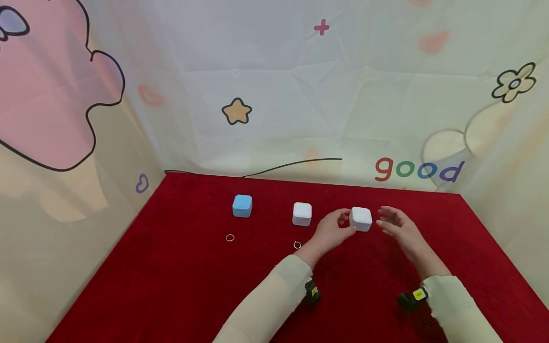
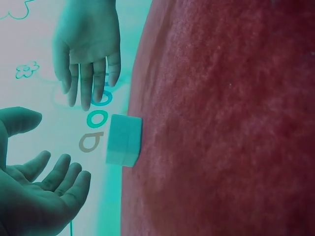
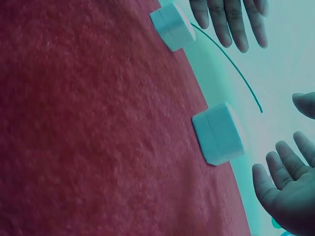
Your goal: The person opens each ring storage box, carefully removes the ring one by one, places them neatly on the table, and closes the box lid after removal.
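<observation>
A small white box point(image 1: 360, 218) with rounded corners sits on the red cloth, a seam running round it in the right wrist view. My left hand point(image 1: 332, 231) is just left of this box, thumb and fingers spread apart. On the other side my right hand point(image 1: 401, 231) faces it, fingers loosely bent. Both wrist views show gaps between the hands and the box point(image 2: 124, 140), and neither hand holds anything. Left of my left hand stands a second white box point(image 1: 302, 214), also visible as a box point(image 3: 172, 27) in the right wrist view.
Farther left is a light blue box point(image 1: 242, 206). A thin gold ring point(image 1: 230, 234) lies in front of it, and another small ring point(image 1: 294, 244) lies near my left wrist. Behind the red cloth point(image 1: 171, 286) hangs a printed white curtain point(image 1: 274, 95).
</observation>
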The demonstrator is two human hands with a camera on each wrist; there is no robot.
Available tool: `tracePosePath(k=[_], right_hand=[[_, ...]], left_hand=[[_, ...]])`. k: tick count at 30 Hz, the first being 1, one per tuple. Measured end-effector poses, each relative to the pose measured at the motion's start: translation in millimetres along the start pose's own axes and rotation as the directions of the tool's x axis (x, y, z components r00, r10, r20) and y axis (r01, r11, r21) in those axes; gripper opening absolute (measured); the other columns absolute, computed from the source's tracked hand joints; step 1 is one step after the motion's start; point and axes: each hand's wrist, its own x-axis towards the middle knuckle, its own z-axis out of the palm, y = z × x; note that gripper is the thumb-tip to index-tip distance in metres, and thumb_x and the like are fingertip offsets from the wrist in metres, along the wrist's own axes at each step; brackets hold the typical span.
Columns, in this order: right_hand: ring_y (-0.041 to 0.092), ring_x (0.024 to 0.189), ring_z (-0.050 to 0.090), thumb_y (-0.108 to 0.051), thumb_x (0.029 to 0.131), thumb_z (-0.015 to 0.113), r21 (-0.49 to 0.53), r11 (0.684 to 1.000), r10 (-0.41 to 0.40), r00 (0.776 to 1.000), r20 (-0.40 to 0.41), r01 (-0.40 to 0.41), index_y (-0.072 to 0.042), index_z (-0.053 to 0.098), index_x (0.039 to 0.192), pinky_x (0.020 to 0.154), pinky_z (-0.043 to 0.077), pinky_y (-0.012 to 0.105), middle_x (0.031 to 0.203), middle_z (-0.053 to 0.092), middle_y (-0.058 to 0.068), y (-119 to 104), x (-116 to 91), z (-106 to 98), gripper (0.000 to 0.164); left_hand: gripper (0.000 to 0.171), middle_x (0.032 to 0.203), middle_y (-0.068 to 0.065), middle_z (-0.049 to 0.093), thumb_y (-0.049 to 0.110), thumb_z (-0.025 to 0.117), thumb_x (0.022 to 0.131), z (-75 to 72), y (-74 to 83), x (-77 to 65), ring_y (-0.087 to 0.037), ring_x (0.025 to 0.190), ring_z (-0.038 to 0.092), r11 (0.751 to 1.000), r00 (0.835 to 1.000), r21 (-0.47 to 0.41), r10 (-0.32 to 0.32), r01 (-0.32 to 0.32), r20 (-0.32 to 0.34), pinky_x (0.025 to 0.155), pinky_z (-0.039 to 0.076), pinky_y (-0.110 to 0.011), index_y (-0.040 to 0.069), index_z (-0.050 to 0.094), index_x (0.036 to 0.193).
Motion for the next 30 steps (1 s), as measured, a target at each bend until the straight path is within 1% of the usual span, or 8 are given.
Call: tracePosePath(k=[2,5,8,11,13,14,23,30], right_hand=[[0.007,0.125,0.047,-0.030,0.106,0.055,-0.005,1.000,-0.002,1.000,0.010,0.002,0.001,0.016,0.161,0.093,0.049,0.009,0.163,0.028,0.028,1,1,-1,0.074],[0.030,0.138,0.043,-0.027,0.106,0.055,-0.019,1.000,-0.001,1.000,0.022,0.001,0.002,0.015,0.161,0.093,0.050,0.010,0.163,0.027,0.030,2,3,0,0.074],[0.045,0.146,0.034,-0.026,0.106,0.055,-0.042,0.999,0.000,0.999,0.035,0.001,0.002,0.014,0.162,0.103,0.052,0.022,0.164,0.026,0.031,3,6,0,0.074],[0.050,0.150,0.028,-0.024,0.106,0.056,-0.058,0.998,0.003,0.999,0.048,-0.001,0.001,0.012,0.162,0.117,0.045,0.047,0.166,0.023,0.031,3,10,1,0.076],[0.051,0.151,0.025,-0.024,0.105,0.056,-0.070,0.998,0.009,0.998,0.055,-0.005,0.001,0.011,0.163,0.119,0.037,0.061,0.166,0.022,0.031,3,12,1,0.077],[0.052,0.151,0.024,-0.023,0.105,0.056,-0.071,0.997,0.012,0.998,0.058,-0.008,0.000,0.010,0.163,0.120,0.034,0.064,0.166,0.021,0.031,3,13,1,0.078],[0.054,0.154,0.017,-0.012,0.104,0.054,-0.056,0.997,0.051,0.993,0.103,-0.045,0.000,0.002,0.163,0.121,0.027,0.067,0.168,0.013,0.032,11,22,0,0.080],[0.055,0.153,0.017,-0.008,0.103,0.055,-0.079,0.996,0.061,0.990,0.123,-0.052,0.002,0.001,0.163,0.121,0.027,0.067,0.167,0.012,0.034,13,28,-1,0.081]], left_hand=[[0.052,0.134,-0.009,0.065,0.017,0.069,0.095,2.1,-0.5,2.7,-0.022,0.123,0.060,1.000,1.000,0.004,0.002,-0.002,-0.006,0.100,0.054,-0.032,0.008,0.056,0.145],[0.052,0.135,-0.010,0.065,0.016,0.069,0.095,5.1,-1.9,5.8,-0.024,0.123,0.060,1.000,1.000,0.001,0.001,-0.001,-0.017,0.100,0.054,-0.033,0.008,0.056,0.144],[0.051,0.134,-0.011,0.065,0.015,0.070,0.094,8.6,-3.5,9.4,-0.024,0.122,0.061,1.000,0.999,-0.008,0.001,-0.001,-0.041,0.100,0.055,-0.033,0.008,0.057,0.143],[0.052,0.132,-0.011,0.066,0.013,0.072,0.092,14.0,-6.4,14.7,-0.024,0.118,0.061,1.000,0.997,-0.014,0.004,-0.005,-0.075,0.098,0.055,-0.032,0.007,0.058,0.142],[0.053,0.132,-0.012,0.066,0.013,0.073,0.091,17.9,-8.0,18.1,-0.024,0.117,0.061,1.000,0.996,-0.021,-0.001,-0.001,-0.089,0.098,0.054,-0.032,0.006,0.058,0.142],[0.053,0.132,-0.012,0.066,0.012,0.073,0.091,19.7,-8.6,19.4,-0.024,0.117,0.061,1.000,0.996,-0.024,-0.003,0.001,-0.094,0.098,0.054,-0.031,0.006,0.058,0.142],[0.057,0.136,-0.013,0.063,0.009,0.073,0.090,25.2,-14.4,27.1,-0.027,0.123,0.060,0.997,0.996,-0.066,-0.048,0.043,-0.081,0.101,0.054,-0.034,0.005,0.055,0.144],[0.058,0.139,-0.012,0.063,0.010,0.073,0.091,27.4,-17.5,33.9,-0.026,0.127,0.060,0.996,0.994,-0.029,-0.082,0.080,-0.073,0.105,0.054,-0.036,0.007,0.054,0.146]])
